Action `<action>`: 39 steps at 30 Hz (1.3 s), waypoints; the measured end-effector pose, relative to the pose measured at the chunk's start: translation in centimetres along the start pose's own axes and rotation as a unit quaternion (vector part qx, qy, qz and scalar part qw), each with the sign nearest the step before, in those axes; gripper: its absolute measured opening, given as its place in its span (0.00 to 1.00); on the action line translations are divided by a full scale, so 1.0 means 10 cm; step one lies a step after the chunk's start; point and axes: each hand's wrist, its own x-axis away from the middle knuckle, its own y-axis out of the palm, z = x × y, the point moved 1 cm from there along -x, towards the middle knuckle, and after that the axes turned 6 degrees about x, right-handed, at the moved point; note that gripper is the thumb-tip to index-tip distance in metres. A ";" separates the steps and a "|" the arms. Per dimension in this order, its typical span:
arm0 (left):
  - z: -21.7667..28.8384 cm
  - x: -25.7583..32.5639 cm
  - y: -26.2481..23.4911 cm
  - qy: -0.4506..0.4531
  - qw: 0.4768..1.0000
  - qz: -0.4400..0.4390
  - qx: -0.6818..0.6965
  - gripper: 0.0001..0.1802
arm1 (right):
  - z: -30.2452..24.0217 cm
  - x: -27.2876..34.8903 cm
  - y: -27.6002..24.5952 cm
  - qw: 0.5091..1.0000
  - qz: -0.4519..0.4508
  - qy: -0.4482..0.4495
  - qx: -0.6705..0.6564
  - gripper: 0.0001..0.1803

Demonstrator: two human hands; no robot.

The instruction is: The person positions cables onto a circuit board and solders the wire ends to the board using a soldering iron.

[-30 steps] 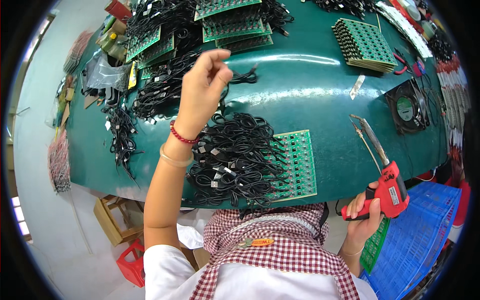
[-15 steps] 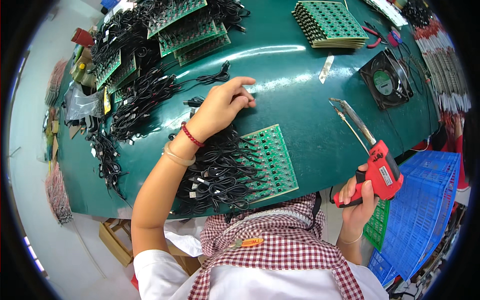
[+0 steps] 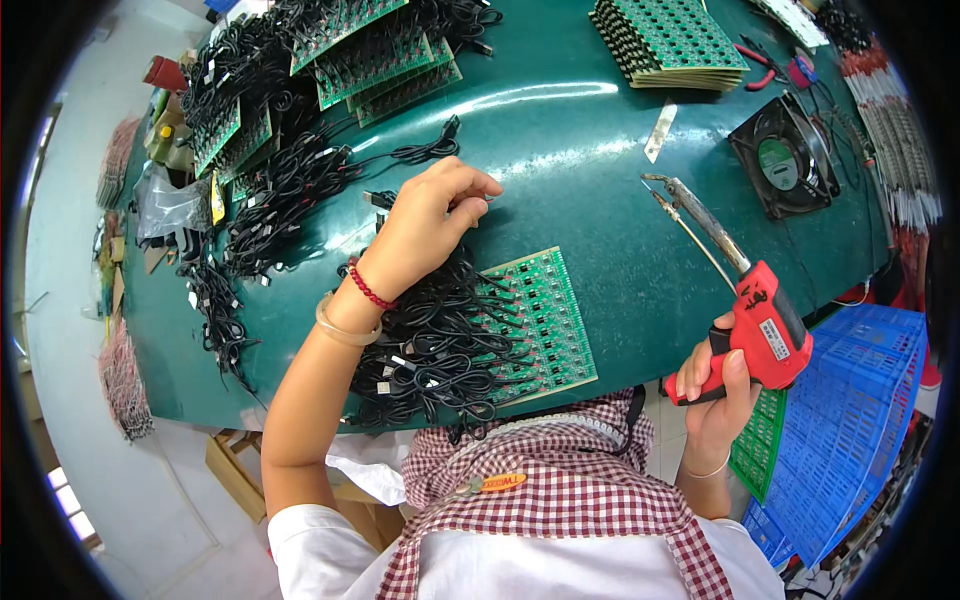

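Note:
My right hand [image 3: 718, 388] is wrapped round the grip of a red and black soldering gun [image 3: 765, 335]. Its metal tip and thin feed tube point up and left over the green table. My left hand [image 3: 437, 212] hovers above the bundled black cables [image 3: 430, 340], thumb and forefinger drawn together; whatever is between them, if anything, is too small to make out. Below lies a green circuit board [image 3: 548, 325], with the cables running onto its left part. Loose cable ends [image 3: 425, 152] lie beyond my left hand.
Boards with cables [image 3: 385, 70] are heaped at the far left. A stack of bare boards [image 3: 672, 45] stands at the back. On the right are a black fan [image 3: 782, 158], red-handled pliers [image 3: 757, 68] and a blue plastic crate [image 3: 850, 400]. A pale strip [image 3: 660, 130] lies mid-table.
My left hand has shifted slightly left, and its forefinger has curled in toward the thumb. The soldering gun's tip has moved a little left and up.

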 end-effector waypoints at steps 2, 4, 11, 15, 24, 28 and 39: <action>0.06 0.02 -0.02 -0.054 0.998 0.022 0.040 0.08 | 0.00 0.01 -0.01 1.000 -0.004 -0.001 -0.001 0.21; 0.16 0.03 -0.02 -0.062 0.996 0.018 0.059 0.07 | 0.00 0.01 -0.03 1.000 0.002 0.001 0.000 0.21; 0.61 0.08 0.14 -0.026 0.997 -0.029 0.062 0.08 | -0.02 0.04 -0.04 1.000 0.021 0.017 0.004 0.21; 0.59 0.06 0.28 -0.027 0.997 -0.046 0.063 0.07 | -0.01 0.05 -0.04 1.000 0.012 0.022 0.000 0.21; 0.46 0.11 0.50 -0.075 0.996 -0.024 0.051 0.06 | 0.01 0.09 -0.10 0.999 0.026 0.038 -0.021 0.21; 0.38 0.18 0.58 0.079 0.990 0.025 -0.111 0.09 | 0.01 0.10 -0.10 0.999 0.012 0.041 -0.022 0.21; 0.41 0.23 0.53 0.015 0.993 0.004 -0.116 0.06 | 0.08 0.16 -0.14 0.995 -0.053 0.063 0.051 0.22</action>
